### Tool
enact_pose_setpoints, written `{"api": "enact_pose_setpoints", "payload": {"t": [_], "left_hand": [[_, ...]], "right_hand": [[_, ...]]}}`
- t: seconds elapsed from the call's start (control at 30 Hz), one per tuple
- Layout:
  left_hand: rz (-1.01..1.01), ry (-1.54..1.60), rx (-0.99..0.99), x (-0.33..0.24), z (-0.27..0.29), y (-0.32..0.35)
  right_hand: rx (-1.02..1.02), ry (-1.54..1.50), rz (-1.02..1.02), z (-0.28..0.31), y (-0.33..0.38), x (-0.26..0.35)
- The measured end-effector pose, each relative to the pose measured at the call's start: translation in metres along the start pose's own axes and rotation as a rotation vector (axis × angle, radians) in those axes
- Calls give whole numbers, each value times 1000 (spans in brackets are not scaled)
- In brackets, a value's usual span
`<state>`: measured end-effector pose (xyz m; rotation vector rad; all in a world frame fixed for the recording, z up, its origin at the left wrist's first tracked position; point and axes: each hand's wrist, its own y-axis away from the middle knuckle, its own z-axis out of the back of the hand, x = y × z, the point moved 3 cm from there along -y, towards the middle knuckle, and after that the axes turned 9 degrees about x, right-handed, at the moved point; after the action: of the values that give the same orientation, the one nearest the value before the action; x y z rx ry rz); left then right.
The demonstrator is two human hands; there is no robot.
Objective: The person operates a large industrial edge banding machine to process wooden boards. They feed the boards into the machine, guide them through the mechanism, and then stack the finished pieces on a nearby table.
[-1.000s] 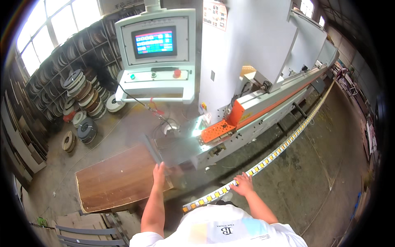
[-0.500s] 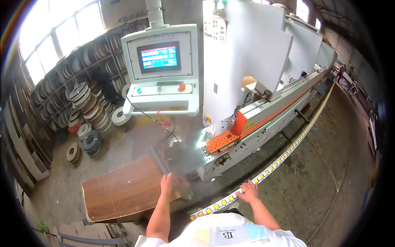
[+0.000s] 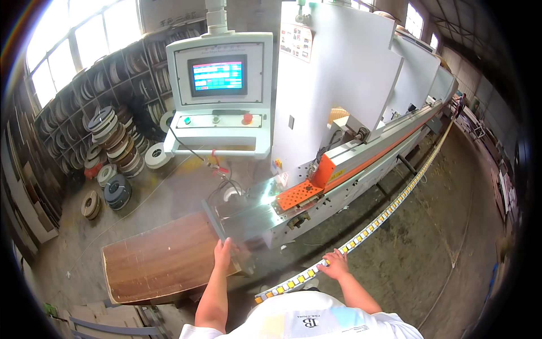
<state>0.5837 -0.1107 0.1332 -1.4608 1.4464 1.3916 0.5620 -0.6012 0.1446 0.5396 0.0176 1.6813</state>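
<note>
Grey strip [image 3: 213, 221] runs along the right-hand edge of a brown, wood-faced worktop [image 3: 152, 257], its near end meeting the fingers of a worker's left hand [image 3: 222, 254]. Whether it lies flat or stands on edge is hard to tell, and whether the left grip is closed about it or merely pressed to its end cannot be made out. The right hand [image 3: 336, 264] rests palm down, fingers loosely spread, on a rail [image 3: 370, 227] of yellow and white rollers that curves away to the right in the fisheye view.

Beyond the worktop's right edge lies a shiny metal plate [image 3: 254, 217], leading to an orange perforated guard [image 3: 299, 195] on a long white machine [image 3: 333, 85]. Left of that machine, a control console [image 3: 220, 121] shows a lit screen [image 3: 218, 75]; farther left, reels [image 3: 110, 133] are stacked on the floor.

The step in hand appears to be steadying, 1 hand at the strip and 1 on the rail. The next move, by the look of it, would call for a sure left grip and the strip held square to the plate.
</note>
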Motion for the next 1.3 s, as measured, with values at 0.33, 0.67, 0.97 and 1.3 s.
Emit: {"api": "enact_pose_setpoints", "payload": {"t": [0.33, 0.67, 0.97, 1.3], "left_hand": [[-26, -1, 9, 9, 7, -7], [-4, -7, 18, 1, 2, -2], [-33, 9, 23, 0, 1, -1], [-20, 77, 16, -25, -21, 10]], "right_hand": [[59, 26, -38, 0, -5, 0], [-76, -3, 14, -2, 0, 2], [-38, -11, -25, -1, 1, 6], [-31, 5, -21, -4, 0, -1]]}}
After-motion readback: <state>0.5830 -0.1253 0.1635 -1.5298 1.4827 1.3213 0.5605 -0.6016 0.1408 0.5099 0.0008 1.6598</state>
